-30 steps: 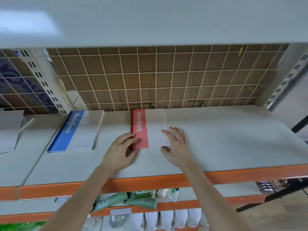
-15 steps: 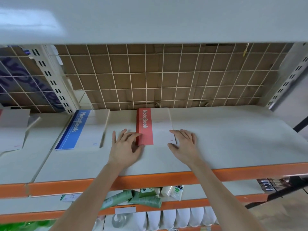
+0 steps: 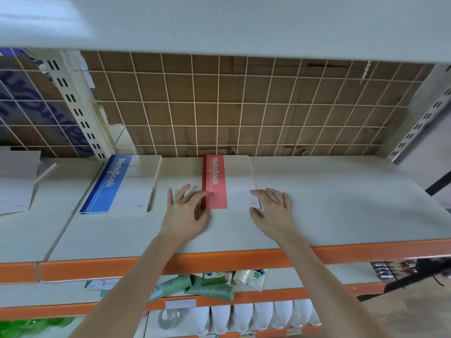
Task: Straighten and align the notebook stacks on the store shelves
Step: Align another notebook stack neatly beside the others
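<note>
Since earlier frame: both hands slid forward, flanking red notebook stack [image 3: 225, 182], now squared against back grid.
Head view: left hand [image 3: 184, 213] flat on shelf [image 3: 341, 203], fingers spread, fingertips touching stack's left edge. Right hand [image 3: 272, 208] flat, fingers straight, against stack's right front corner. Blue notebook stack [image 3: 117, 184] well left, untouched.

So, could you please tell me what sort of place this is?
Most likely a shop aisle. Metal shelving with orange front rails and a wire grid back carries stacked notebooks, a red stack and a blue one, while green tubes lie on the shelf below with a blank price tag.
</note>
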A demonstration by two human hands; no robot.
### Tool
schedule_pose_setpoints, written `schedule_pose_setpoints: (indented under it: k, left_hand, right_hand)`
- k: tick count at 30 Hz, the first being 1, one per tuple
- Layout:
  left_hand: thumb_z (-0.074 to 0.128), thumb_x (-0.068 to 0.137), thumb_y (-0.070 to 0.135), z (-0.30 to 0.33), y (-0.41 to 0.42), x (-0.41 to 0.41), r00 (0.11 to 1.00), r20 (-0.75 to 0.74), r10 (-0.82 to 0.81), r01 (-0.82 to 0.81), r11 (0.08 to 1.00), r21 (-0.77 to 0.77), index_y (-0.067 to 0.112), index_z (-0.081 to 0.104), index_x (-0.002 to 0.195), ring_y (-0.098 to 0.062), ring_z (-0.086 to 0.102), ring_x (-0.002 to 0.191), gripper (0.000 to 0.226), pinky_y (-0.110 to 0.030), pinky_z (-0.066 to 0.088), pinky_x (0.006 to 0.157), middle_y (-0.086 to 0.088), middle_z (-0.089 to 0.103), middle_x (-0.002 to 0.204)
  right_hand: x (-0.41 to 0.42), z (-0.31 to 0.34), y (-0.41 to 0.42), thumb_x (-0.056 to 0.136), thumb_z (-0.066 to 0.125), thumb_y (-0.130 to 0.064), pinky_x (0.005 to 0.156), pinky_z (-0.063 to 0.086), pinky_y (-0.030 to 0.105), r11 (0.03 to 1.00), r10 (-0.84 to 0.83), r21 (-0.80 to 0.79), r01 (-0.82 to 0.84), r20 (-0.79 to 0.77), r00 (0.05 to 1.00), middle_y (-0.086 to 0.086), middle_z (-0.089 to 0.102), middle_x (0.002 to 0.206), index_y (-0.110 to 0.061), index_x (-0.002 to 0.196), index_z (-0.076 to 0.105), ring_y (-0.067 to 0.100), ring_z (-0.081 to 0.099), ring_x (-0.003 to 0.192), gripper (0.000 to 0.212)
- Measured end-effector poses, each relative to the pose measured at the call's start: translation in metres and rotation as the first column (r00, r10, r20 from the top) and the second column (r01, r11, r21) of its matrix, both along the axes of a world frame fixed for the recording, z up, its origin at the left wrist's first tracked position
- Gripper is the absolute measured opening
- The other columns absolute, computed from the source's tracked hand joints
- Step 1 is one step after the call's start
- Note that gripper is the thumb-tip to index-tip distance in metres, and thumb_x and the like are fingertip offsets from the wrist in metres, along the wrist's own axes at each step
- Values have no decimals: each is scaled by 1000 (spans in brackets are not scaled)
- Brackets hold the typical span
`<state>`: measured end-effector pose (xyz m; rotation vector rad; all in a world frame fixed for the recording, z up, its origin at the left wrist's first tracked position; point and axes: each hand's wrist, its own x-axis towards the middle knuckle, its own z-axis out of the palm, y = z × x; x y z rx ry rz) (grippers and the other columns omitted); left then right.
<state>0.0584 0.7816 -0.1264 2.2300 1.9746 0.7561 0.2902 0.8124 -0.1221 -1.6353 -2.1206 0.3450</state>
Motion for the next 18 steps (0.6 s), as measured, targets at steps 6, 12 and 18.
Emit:
schedule_pose_setpoints:
  k: [6, 12, 18]
  left_hand:
    - [56, 89, 38, -1, 0, 1, 1000, -25, 11, -11, 1000, 7, 25, 51, 133, -19, 23, 142, 45, -49, -4, 115, 6, 54, 134]
    - [58, 88, 37, -1, 0, 1, 1000, -17, 8, -8, 1000, 14, 25, 56, 129, -18, 24, 141, 42, -47, -5, 115, 7, 54, 134]
    - [58, 88, 40, 0, 1, 1, 999, -44, 23, -23, 1000, -9, 27, 56, 128, -18, 21, 142, 42, -50, -6, 114, 11, 53, 134]
  right_hand:
    - [0, -3, 2, 90, 53, -23, 115, -5, 37, 1000, -24, 6, 24, -3, 1000, -8, 47, 139, -23, 132, 52, 12, 21, 140, 41]
    - [1, -4, 3, 90, 54, -25, 115, -8, 39, 999, -27, 34, 27, 6, 1000, -8, 49, 136, -24, 129, 55, 10, 25, 137, 39]
    - [1, -6, 3, 91, 51, -28, 113, -10, 39, 999, -37, 26, 36, 35, 999, -11, 44, 140, -26, 132, 52, 10, 19, 140, 41]
